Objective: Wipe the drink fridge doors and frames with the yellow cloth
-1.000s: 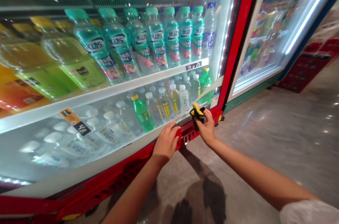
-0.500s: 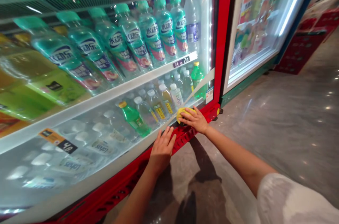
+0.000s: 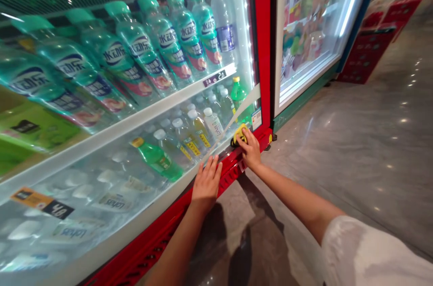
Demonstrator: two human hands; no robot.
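Note:
A yellow and black tape measure (image 3: pixel 240 136) is in my right hand (image 3: pixel 252 148), its fingers closed over the case at the bottom edge of the glass front. My left hand (image 3: pixel 207 182) lies with fingers stretched out on the lower frame, left of the right hand. Its fingertips touch the rim below the glass. A pale strip (image 3: pixel 241 106) slants across the glass above the tape measure; whether it is the blade or a reflection I cannot tell. The red frame (image 3: pixel 233 162) of the drinks fridge runs under both hands.
Behind the glass, teal-capped bottles (image 3: pixel 165 38) line the upper shelf. Below are clear bottles and a green bottle (image 3: pixel 157 159). A second fridge (image 3: pixel 313 38) stands to the right, with red boxes (image 3: pixel 368 53) beyond it. Shiny grey floor (image 3: pixel 358 141) spreads to the right.
The view has shifted, so the fridge sits further left. My right hand has moved right along the bottom edge with the tape measure, away from my left hand, which stays on the frame.

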